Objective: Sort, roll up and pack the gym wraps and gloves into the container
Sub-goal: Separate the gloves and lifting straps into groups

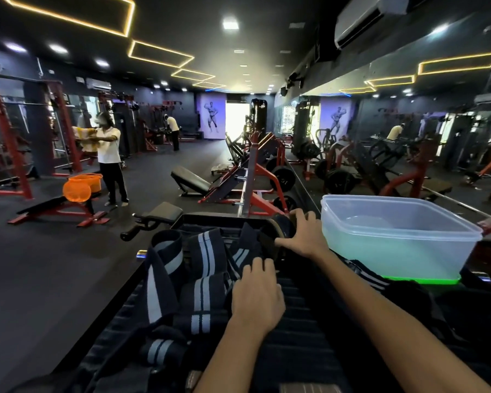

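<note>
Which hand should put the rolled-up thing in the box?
Probably the right hand: it already rests on the dark roll, right beside the clear container. The left hand lies on the striped wraps.

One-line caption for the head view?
In a gym, the right hand grips a rolled wrap beside an empty container; the left hand presses on loose striped wraps.

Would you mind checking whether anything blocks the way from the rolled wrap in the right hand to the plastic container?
Nothing visible does. The rolled wrap under the right hand sits just left of the open, empty container.
</note>
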Motion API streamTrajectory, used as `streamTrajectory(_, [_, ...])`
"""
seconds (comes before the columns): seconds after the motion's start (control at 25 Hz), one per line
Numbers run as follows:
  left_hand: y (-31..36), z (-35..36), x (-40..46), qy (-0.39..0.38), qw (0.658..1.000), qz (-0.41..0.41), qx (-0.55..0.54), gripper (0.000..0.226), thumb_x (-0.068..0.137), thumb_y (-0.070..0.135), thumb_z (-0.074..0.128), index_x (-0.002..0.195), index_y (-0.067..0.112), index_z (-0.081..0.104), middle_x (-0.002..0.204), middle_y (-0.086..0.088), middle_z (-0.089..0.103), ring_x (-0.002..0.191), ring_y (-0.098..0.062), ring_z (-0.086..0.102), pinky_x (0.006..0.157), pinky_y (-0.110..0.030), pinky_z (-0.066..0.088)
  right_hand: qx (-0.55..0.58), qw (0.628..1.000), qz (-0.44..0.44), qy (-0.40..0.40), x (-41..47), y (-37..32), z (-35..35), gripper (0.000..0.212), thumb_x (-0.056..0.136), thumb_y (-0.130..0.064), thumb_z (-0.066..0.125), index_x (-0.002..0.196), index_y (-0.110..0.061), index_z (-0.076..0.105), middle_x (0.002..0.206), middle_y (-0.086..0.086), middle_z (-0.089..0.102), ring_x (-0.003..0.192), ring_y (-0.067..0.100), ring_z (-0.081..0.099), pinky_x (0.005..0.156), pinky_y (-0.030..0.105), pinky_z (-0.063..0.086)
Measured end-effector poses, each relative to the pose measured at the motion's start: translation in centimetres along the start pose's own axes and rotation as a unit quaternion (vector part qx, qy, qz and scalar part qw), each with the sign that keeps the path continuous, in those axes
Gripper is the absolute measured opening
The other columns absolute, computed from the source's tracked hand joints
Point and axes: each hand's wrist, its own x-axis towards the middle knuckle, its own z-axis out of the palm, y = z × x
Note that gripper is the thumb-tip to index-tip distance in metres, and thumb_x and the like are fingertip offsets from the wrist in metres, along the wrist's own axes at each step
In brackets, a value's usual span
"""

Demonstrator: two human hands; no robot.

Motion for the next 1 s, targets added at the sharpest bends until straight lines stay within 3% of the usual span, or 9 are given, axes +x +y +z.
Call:
streamTrajectory(0.12, [-0.1,0.0,0.0,0.027,0.993,-0.003,-0.111,0.069,0.096,0.031,0.051,0.153,0.026,0.012,0.154,0.003,0.02,0.137,-0.022,0.028,0.104,-0.039,0.041,0.049,0.995,-0.06,-0.058,-3.4,1.5,-3.2,0.083,0.055,-0.052,0.078,0.128,-0.031,0.044,0.119,0.003,0.044,0.116,0.025,0.046,0.1,0.04,0.044])
streamTrajectory(0.24, [-0.2,-0.5,0.3,0.045,0.978,0.001,-0.203,0.075,0.091,0.035,0.058,0.151,0.03,0.014,0.156,0.007,0.017,0.142,-0.022,0.02,0.113,-0.041,0.031,0.047,0.984,-0.13,-0.114,-7.6,2.5,-6.0,0.081,0.051,-0.052,0.073,0.126,-0.04,0.045,0.122,-0.004,0.049,0.117,0.018,0.047,0.102,0.037,0.041])
streamTrajectory(0.36, [-0.1,-0.8,0.1,-0.015,0.965,0.093,-0.245,0.085,0.074,0.05,0.063,0.146,0.046,0.018,0.155,0.017,0.015,0.144,-0.017,0.015,0.116,-0.051,0.021,0.04,0.97,-0.185,-0.154,-12.3,2.7,-8.2,0.083,0.056,-0.05,0.069,0.134,-0.036,0.045,0.131,-0.009,0.046,0.122,0.011,0.041,0.105,0.027,0.032])
streamTrajectory(0.48, [1.0,-0.8,-0.9,-0.104,0.927,0.192,-0.306,0.082,0.073,0.053,0.065,0.144,0.048,0.025,0.152,0.017,0.024,0.142,-0.009,0.023,0.116,-0.042,0.026,0.063,0.962,-0.221,-0.149,-15.7,2.7,-9.3,0.077,0.064,-0.051,0.063,0.136,-0.027,0.047,0.134,-0.005,0.047,0.125,0.008,0.041,0.105,0.022,0.03])
streamTrajectory(0.56, [1.1,-0.7,-1.3,-0.133,0.913,0.223,-0.314,0.083,0.078,0.043,0.071,0.147,0.039,0.026,0.147,0.015,0.033,0.137,-0.001,0.032,0.114,-0.032,0.031,0.062,0.958,-0.236,-0.147,-17.2,3.0,-8.8,0.076,0.069,-0.05,0.061,0.139,-0.023,0.046,0.139,0.0,0.044,0.131,0.012,0.037,0.11,0.025,0.028])
streamTrajectory(0.68, [0.4,-0.2,-1.3,-0.165,0.92,0.237,-0.264,0.089,0.081,0.028,0.073,0.149,0.041,0.018,0.147,0.015,0.033,0.136,0.003,0.031,0.111,-0.017,0.028,0.035,0.958,-0.235,-0.162,-18.4,3.7,-7.4,0.08,0.076,-0.036,0.063,0.148,-0.02,0.034,0.154,0.005,0.027,0.144,0.015,0.023,0.118,0.028,0.02])
streamTrajectory(0.8, [-0.3,0.3,-0.9,-0.17,0.928,0.225,-0.242,0.09,0.08,0.025,0.07,0.147,0.047,0.014,0.148,0.015,0.034,0.136,0.0,0.034,0.112,-0.023,0.032,0.029,0.958,-0.232,-0.165,-18.5,4.2,-7.4,0.081,0.081,-0.028,0.069,0.151,-0.023,0.028,0.16,0.002,0.018,0.147,0.015,0.019,0.119,0.031,0.02])
streamTrajectory(0.88, [-0.5,0.3,-0.7,-0.173,0.929,0.227,-0.234,0.09,0.079,0.027,0.071,0.147,0.048,0.017,0.148,0.018,0.037,0.134,0.0,0.038,0.112,-0.029,0.035,0.021,0.967,-0.205,-0.151,-18.9,4.5,-8.2,0.077,0.083,-0.045,0.069,0.149,-0.027,0.033,0.16,-0.004,0.02,0.146,0.011,0.022,0.119,0.034,0.023])
streamTrajectory(1.0, [-0.4,0.1,-0.7,-0.178,0.928,0.234,-0.228,0.088,0.079,0.029,0.074,0.146,0.049,0.02,0.142,0.019,0.045,0.129,0.001,0.045,0.109,-0.028,0.038,-0.077,0.981,-0.156,-0.084,-19.6,5.5,-11.0,0.08,0.075,-0.08,0.045,0.136,-0.03,0.051,0.152,-0.006,0.037,0.139,0.014,0.034,0.115,0.037,0.028])
